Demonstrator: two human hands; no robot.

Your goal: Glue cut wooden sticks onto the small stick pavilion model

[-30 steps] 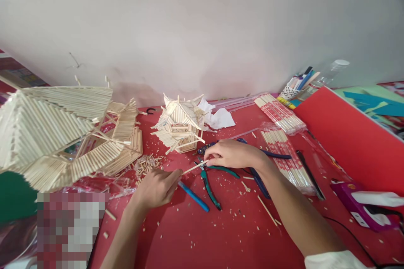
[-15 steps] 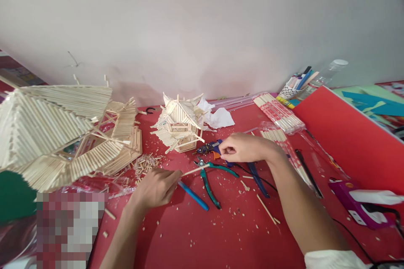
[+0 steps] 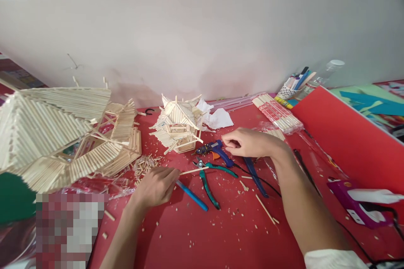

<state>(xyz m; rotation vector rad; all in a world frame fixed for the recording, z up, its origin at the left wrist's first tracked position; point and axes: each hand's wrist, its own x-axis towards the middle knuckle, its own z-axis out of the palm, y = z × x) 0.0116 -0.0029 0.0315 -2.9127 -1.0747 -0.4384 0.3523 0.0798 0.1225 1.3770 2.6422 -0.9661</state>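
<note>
My left hand [image 3: 158, 185] is closed on a thin wooden stick [image 3: 194, 171], which points right over the green-handled cutting pliers [image 3: 206, 185]. A blue pen [image 3: 193, 196] extends from beneath its fingertips; whether they touch it is unclear. My right hand [image 3: 248, 143] hovers with curled fingers just right of the blue glue gun [image 3: 217, 149], apart from its body; whatever those fingers may hold is hidden. Behind the glue gun stands a small pavilion model [image 3: 179, 124] built of sticks. Blue-handled pliers [image 3: 257, 178] lie below my right wrist.
A larger stick-built model [image 3: 57, 126] fills the left side. Packs of sticks [image 3: 277, 113], a pen cup [image 3: 288, 90] and a red board [image 3: 350, 134] are at right. Offcuts [image 3: 147, 164] and crumbs litter the red table [image 3: 189, 248]. A black cable [image 3: 265, 180] trails right.
My right hand has moved slightly up and right, away from the glue gun, uncovering its handle. My left hand and the stick have barely shifted.
</note>
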